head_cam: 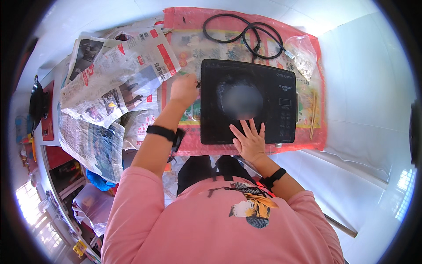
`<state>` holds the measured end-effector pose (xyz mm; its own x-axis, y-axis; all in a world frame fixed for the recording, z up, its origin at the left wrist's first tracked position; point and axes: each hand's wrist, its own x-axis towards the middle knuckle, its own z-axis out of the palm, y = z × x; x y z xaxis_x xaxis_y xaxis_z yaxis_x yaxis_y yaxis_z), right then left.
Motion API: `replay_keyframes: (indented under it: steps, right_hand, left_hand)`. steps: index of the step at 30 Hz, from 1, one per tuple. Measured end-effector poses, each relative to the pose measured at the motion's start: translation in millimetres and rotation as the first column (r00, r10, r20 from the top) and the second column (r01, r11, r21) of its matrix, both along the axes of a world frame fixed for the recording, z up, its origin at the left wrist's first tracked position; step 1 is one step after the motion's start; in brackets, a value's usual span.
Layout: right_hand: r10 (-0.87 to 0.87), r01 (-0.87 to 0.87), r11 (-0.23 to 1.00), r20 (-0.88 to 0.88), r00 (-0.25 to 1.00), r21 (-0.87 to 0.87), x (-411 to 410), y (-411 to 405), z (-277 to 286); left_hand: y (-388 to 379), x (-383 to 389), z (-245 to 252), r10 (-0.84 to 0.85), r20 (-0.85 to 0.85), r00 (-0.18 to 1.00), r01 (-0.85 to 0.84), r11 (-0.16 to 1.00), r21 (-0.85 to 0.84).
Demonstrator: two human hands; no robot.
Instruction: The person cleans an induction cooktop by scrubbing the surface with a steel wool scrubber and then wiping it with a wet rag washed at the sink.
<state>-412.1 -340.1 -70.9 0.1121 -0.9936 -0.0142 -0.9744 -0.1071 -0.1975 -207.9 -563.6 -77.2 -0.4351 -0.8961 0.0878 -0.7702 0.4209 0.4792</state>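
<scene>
A black induction cooker (214,132) lies flat on a red-edged printed plastic sheet, with pale smears around a blurred round patch on its glass top. My right hand (249,140) rests palm down on the near edge of the glass, fingers spread, with nothing in it. At the cooker's left edge, my left hand (184,89) is closed, and a small dark object (198,84) shows at its fingers; what it is cannot be made out. Part of a metal loop shows just below that hand. The cooker's black power cord (224,42) lies coiled behind it.
Newspapers (99,85) overlap along the left side of the work surface. A clear plastic bag (305,59) with pale pieces inside sits at the back right, near the cord. Thin wooden sticks (313,115) lie right of the cooker. A black wok (37,105) stands at the far left.
</scene>
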Motion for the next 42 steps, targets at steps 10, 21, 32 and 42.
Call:
replay_keyframes:
  steps: [10,21,32,42]
  right_hand:
    - [0.007,-0.007,1.0,0.005,1.0,-0.025,0.6,6.2,-6.5]
    - [-0.004,0.004,0.997,0.003,1.0,-0.076,-2.0,11.9,-8.1]
    - [0.013,-0.009,0.993,0.03,0.999,-0.118,-14.7,22.9,-5.8]
    - [0.07,-0.062,0.991,0.071,0.995,-0.121,-26.8,38.0,0.0]
  left_hand:
    - [8.7,1.7,-12.6,-0.001,0.115,0.993,-0.013,0.993,0.12]
    - [90.3,72.2,-7.8,0.188,0.009,0.982,-0.179,0.917,0.357]
    - [205.4,46.2,-20.3,-0.056,0.217,0.975,0.034,0.994,0.102]
    - [189.2,-21.5,30.3,-0.061,-0.148,0.987,0.044,0.992,-0.116]
